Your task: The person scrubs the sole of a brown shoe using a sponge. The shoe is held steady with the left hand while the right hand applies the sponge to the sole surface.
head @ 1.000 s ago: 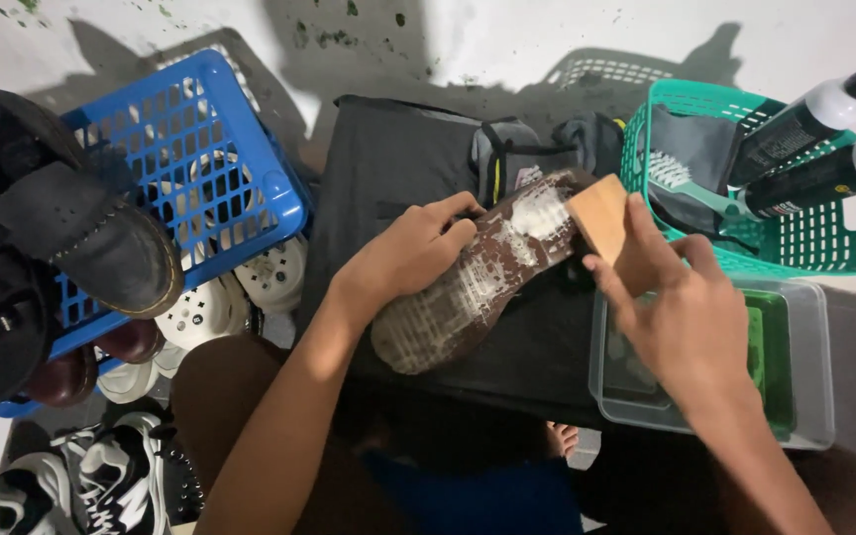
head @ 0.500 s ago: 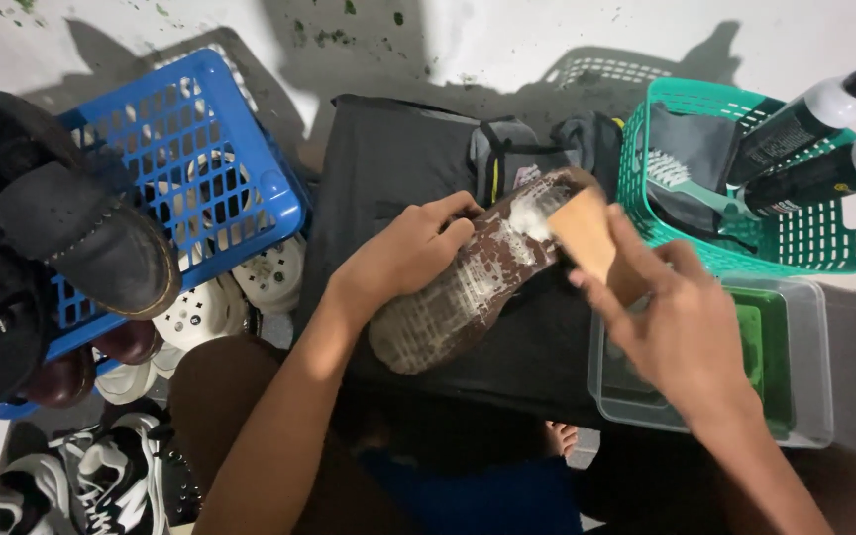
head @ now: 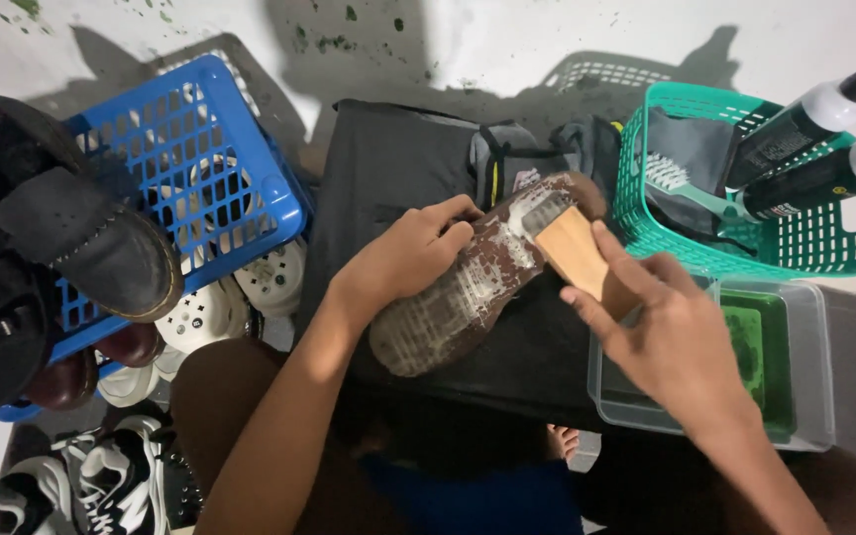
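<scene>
Both bare forearms reach forward from the bottom of the view and angle in toward each other. The left hand (head: 410, 255) lies palm down, knuckles up, its fingers curled over and clamped at the fingertips. The right hand (head: 668, 342) sits a little farther right, wrist bent, back of the hand upward, fingers extended forward and pinched together in a grip. The two hands are near but not touching.

Blue basket (head: 212, 159), green basket (head: 745, 248), two bottles (head: 804, 119), clear tub (head: 814, 347).
</scene>
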